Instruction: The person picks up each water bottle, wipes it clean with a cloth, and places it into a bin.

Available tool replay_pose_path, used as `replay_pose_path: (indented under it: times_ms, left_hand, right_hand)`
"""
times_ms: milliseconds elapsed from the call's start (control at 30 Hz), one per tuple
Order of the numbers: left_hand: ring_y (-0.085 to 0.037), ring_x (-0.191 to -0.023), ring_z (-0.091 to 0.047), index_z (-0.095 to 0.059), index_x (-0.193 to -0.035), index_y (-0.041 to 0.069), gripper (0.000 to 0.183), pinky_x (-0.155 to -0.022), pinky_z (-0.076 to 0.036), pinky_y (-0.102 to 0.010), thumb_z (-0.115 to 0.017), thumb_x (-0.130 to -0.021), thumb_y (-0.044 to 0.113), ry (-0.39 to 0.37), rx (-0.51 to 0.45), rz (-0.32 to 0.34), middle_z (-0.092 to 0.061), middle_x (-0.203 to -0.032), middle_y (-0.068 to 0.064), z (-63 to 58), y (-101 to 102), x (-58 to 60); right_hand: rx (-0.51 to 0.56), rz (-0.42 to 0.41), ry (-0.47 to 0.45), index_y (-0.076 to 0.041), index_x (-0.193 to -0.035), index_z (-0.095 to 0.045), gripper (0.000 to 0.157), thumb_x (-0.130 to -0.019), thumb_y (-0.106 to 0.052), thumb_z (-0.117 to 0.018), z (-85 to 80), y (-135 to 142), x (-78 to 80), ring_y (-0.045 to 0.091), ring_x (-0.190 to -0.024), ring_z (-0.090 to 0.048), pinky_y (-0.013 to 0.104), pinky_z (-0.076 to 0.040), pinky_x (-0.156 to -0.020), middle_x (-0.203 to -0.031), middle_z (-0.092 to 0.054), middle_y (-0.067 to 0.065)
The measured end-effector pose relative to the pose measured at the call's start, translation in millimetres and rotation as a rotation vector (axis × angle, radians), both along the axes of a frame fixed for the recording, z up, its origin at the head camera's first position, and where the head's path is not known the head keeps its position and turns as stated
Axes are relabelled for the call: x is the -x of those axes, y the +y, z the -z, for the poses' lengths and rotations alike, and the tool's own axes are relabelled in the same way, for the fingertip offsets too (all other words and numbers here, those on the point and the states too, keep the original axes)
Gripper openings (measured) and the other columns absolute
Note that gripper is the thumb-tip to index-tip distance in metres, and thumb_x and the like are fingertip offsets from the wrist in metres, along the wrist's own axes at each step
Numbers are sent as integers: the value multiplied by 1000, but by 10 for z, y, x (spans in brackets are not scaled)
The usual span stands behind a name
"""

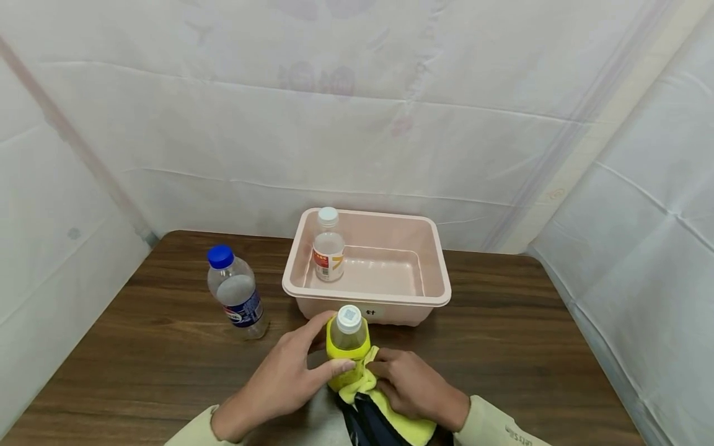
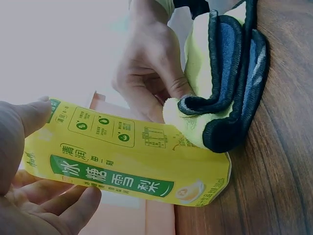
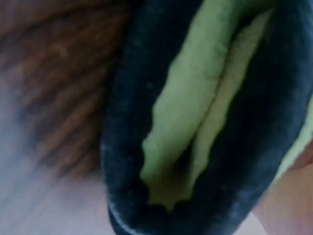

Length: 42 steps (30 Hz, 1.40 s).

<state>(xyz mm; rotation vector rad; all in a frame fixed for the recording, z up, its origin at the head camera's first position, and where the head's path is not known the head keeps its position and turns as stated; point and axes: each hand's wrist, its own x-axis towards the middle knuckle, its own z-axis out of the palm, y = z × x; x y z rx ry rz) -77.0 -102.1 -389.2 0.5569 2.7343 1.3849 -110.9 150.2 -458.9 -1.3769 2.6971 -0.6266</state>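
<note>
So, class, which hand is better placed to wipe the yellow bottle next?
Probably the right hand: it holds the cloth against the yellow bottle, which the left hand grips.

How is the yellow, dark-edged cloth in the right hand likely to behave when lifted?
Probably floppy: the cloth bends into soft folds by the right hand. Its fuzzy-looking surface suggests it would not slip easily. The thick-looking dark trim might make its edges slightly stiffer.

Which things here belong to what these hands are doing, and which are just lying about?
Seems part of the job:
yellow bottle, held by the left hand
cloth, gripped by the right hand

Probably just lying about:
blue-capped bottle, on the table
pink tub
white-capped bottle in the tub
</note>
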Motion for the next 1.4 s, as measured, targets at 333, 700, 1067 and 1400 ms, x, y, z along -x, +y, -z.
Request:
replay_pose_path:
  times_ms: [333,700,1067,1400]
  left_hand:
    - [-18,-125,-68,-49,-147,28,64,-102,-59,-41,-70,-94,58,-31,-26,41,-67,-137,4,-4,2,17]
    - [-16,-123,-68,-49,-147,28,62,-102,-59,-38,-71,-95,54,-1,-38,50,-68,-137,5,2,3,28]
    - [-21,-128,-65,-41,-156,33,74,-104,-56,-46,-71,-93,59,-74,-3,36,-64,-144,4,-50,-20,24]
    - [-17,-127,-60,-45,-153,28,91,-107,-52,-51,-86,-79,60,-130,-9,-190,-59,-144,5,-121,124,-22]
  right_hand:
    - [284,68,31,-16,-112,-77,29,-93,4,-68,-105,55,-27,0,-90,-62,15,-54,-78,-102,-72,-5]
    - [372,103,50,-14,-114,-76,34,-89,7,-69,-117,16,16,1,-93,-62,17,-55,-80,-105,-70,-6]
    - [77,59,0,-21,-108,-73,16,-99,-10,-67,82,0,24,-3,-85,-56,15,-50,-74,-96,-66,-6]
    - [49,55,-40,-20,-107,-74,16,-98,-9,-67,32,-4,21,-3,-82,-52,13,-47,-72,-94,-64,-7]
